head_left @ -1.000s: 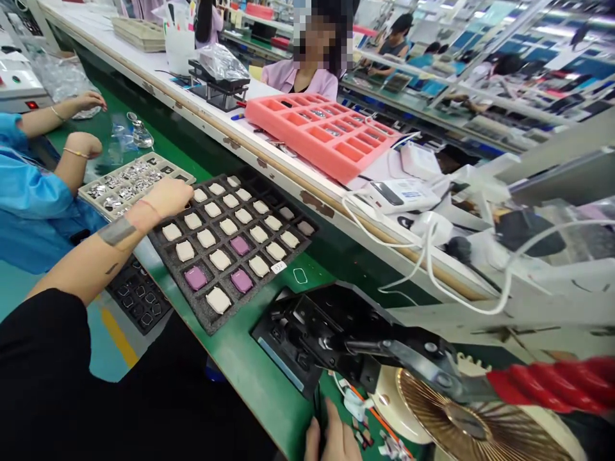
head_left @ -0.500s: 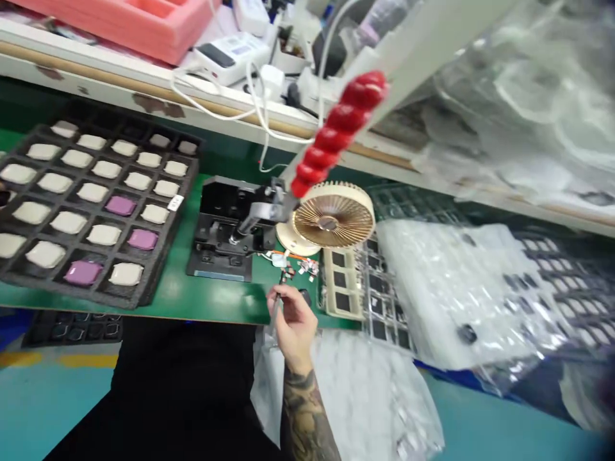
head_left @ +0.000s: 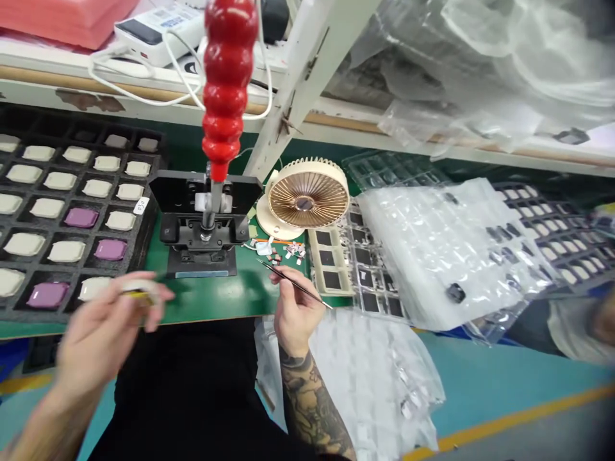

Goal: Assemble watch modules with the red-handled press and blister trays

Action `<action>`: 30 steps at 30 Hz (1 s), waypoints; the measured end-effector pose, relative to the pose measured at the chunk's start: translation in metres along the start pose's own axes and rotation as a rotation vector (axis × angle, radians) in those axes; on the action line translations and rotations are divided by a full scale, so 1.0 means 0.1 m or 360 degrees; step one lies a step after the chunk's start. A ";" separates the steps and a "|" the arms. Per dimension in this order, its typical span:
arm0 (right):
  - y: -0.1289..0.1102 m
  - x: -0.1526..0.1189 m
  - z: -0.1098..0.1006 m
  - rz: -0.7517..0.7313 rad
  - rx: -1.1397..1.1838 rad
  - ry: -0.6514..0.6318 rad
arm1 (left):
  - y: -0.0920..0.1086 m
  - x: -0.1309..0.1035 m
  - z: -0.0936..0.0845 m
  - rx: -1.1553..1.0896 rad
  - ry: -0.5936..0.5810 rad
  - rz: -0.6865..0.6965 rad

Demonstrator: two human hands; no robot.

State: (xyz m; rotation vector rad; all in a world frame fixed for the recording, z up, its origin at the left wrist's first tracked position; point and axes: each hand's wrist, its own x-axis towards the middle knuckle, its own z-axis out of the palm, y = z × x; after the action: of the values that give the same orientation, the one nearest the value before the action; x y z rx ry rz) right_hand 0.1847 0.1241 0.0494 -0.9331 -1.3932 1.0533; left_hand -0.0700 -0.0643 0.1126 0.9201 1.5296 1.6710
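Note:
Blurred by motion, my left hand (head_left: 98, 330) pinches a small pale rounded case (head_left: 147, 286) with a yellow patch, over the near right corner of the black foam tray (head_left: 137, 240). White and purple case pieces sit in that tray's pockets. My right hand (head_left: 298, 314) is closed on thin dark tweezers (head_left: 312, 296), their tip pointing left above the green tabletop (head_left: 206, 301). Just beyond the tip lie small loose parts (head_left: 294, 250) and a small white piece (head_left: 264, 248). Between my hands stands a black hand press (head_left: 206, 230) with a red ribbed handle (head_left: 228, 83).
A cream fan (head_left: 307, 195) stands behind the loose parts. Right of these are a cream divided box (head_left: 331, 291), clear plastic trays (head_left: 372, 269) and a bubble-wrap sheet (head_left: 446, 250). A white post (head_left: 293, 96) rises behind the press. Cables (head_left: 182, 96) hang along the shelf edge.
My left hand has come into view with the pale case. The tweezers in my right hand now lie slanted rather than upright. The view has shifted, and the press now faces me squarely.

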 end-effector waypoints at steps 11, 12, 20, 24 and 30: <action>0.17 -0.33 0.34 -0.0186 -0.0031 -0.0354 | -1.03 0.32 0.98 -0.0367 -0.0120 -0.0545; 0.19 -0.36 0.37 -0.0175 -0.0042 -0.0372 | -1.03 0.30 0.97 -0.0344 -0.0123 -0.0530; 0.24 -0.37 0.47 -0.0196 0.0096 -0.0442 | -1.06 0.23 0.97 -0.0287 -0.0144 -0.0463; 0.26 -0.38 0.49 0.0134 0.0183 -0.0379 | -1.06 0.23 0.95 -0.0317 -0.0154 -0.0450; 0.16 -0.45 0.39 0.0407 0.0439 -0.0505 | -1.01 0.25 0.94 -0.0364 -0.0113 -0.0418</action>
State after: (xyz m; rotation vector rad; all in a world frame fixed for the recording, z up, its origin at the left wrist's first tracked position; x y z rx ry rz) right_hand 0.1493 0.0825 0.0205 -0.7755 -1.3580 1.5986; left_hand 0.0001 0.0133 0.0183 0.6224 1.3164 1.5659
